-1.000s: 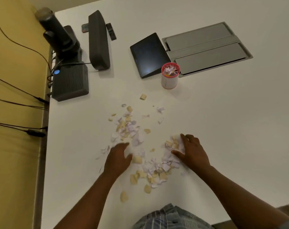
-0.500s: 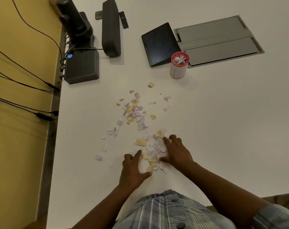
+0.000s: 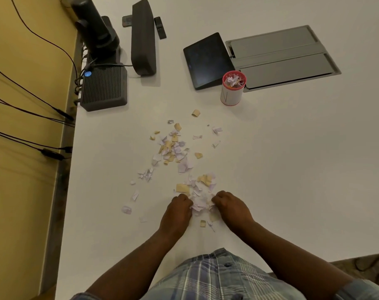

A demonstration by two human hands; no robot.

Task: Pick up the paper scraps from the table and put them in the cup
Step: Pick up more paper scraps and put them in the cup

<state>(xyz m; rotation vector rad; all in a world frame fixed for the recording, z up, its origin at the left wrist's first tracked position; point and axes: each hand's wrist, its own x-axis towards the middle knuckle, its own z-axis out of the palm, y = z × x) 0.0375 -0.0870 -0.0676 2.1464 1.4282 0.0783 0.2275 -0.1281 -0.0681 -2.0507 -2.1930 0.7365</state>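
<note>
now we see both of our bare hands drawn close together near the table's front edge, where a second ago they were spread flat and wider apart across the scatter. our left hand [image 3: 177, 211] and our right hand [image 3: 230, 207] have curled their fingers inward and bunch a small heap of white and tan paper scraps [image 3: 200, 203] between them, knuckles up, each hand gripping its side of the heap. that sweep has gathered the nearest pieces into one handful, so we judge the next step is to lift it to the cup.

many loose torn paper pieces [image 3: 173, 148] lie untouched farther up the table, between our hands and the cup, with a few strays to the left and just below the heap. the white paper cup with a red rim [image 3: 232, 92] stands upright well beyond our hands, already partly filled with scraps.

the surface is a plain white table [image 3: 292, 169]. beside the cup sits a dark tilted tablet screen [image 3: 208, 59], and next to that a grey metal cable hatch [image 3: 281, 57] set into the tabletop. at the far left stand a black ribbed box [image 3: 104, 87], a black camera [image 3: 95, 24] and a long dark speaker bar [image 3: 143, 37]. a yellow wall [image 3: 21, 169] with hanging black cables [image 3: 32, 113] runs along the left side.
</note>
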